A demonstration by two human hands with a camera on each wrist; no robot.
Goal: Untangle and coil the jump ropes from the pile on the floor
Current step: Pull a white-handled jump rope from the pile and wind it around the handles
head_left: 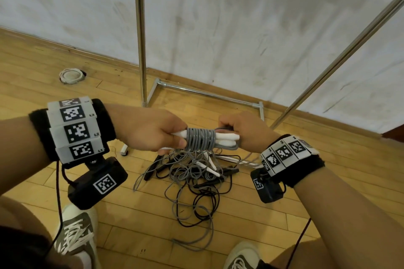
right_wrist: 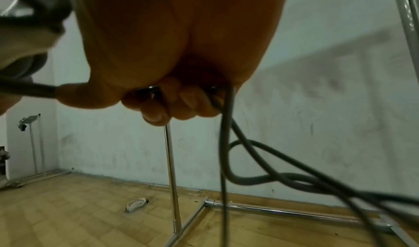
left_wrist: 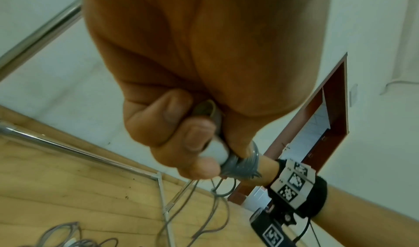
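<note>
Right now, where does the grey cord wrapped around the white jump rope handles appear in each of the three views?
Head view: the grey cord wrapped around the white handles sits at centre, held between both hands.
Left wrist view: lower centre, just below the left hand's fingertips.
Right wrist view: only blurred shapes at the top left edge; I cannot tell whether they are the coil.
Shared landmark: the upright chrome pole of the metal rack.

Both forearms raised in front, wrists level. Left hand fisted around one end of the jump rope bundle; right hand fisted around the other end.
</note>
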